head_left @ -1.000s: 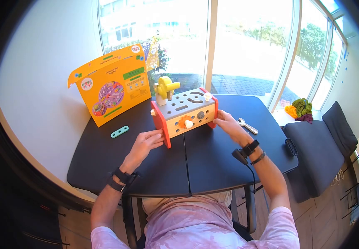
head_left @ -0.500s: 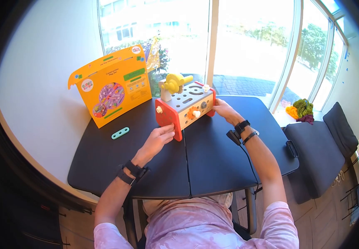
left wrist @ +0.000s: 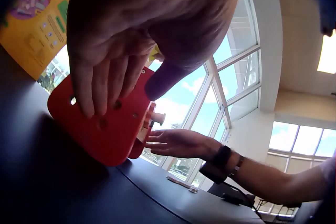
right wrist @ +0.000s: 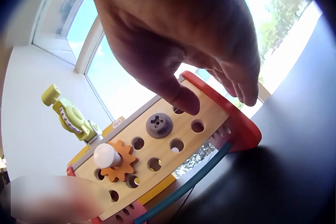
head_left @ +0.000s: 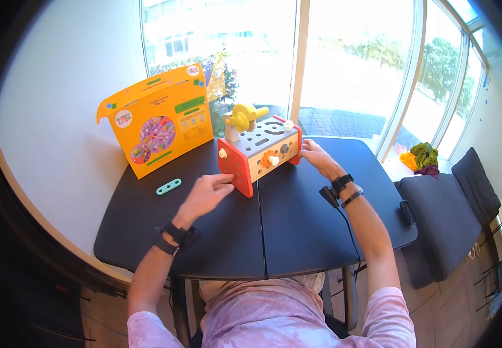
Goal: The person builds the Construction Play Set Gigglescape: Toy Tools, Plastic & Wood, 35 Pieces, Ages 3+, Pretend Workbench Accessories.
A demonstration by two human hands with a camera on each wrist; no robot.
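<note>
A toy workbench (head_left: pixel 259 153) stands on the table, with red end panels, a grey holed top and a wooden front. On its front sit an orange gear (right wrist: pixel 119 162), a white peg (right wrist: pixel 106 155) and a grey screw head (right wrist: pixel 159 124). A yellow piece (head_left: pixel 245 118) is mounted at its top left. My left hand (head_left: pixel 203 194) lies at the left red panel (left wrist: pixel 105 124), fingers straight along its outer face. At the opposite end, my right hand (head_left: pixel 319 158) has its thumb by the wooden front and loose, extended fingers by the right red panel (right wrist: pixel 239 121).
Behind on the left stands a yellow toy box (head_left: pixel 158 122). A teal holed strip (head_left: pixel 169 186) lies on the black table (head_left: pixel 216 249) before it. Windows rise beyond the table. To the right is a dark seat (head_left: pixel 442 214) with coloured cloths (head_left: pixel 422 155) behind it.
The workbench has turned, its left end swinging right and showing more of the left red panel. Since then, my left hand has drawn slightly back to the left.
</note>
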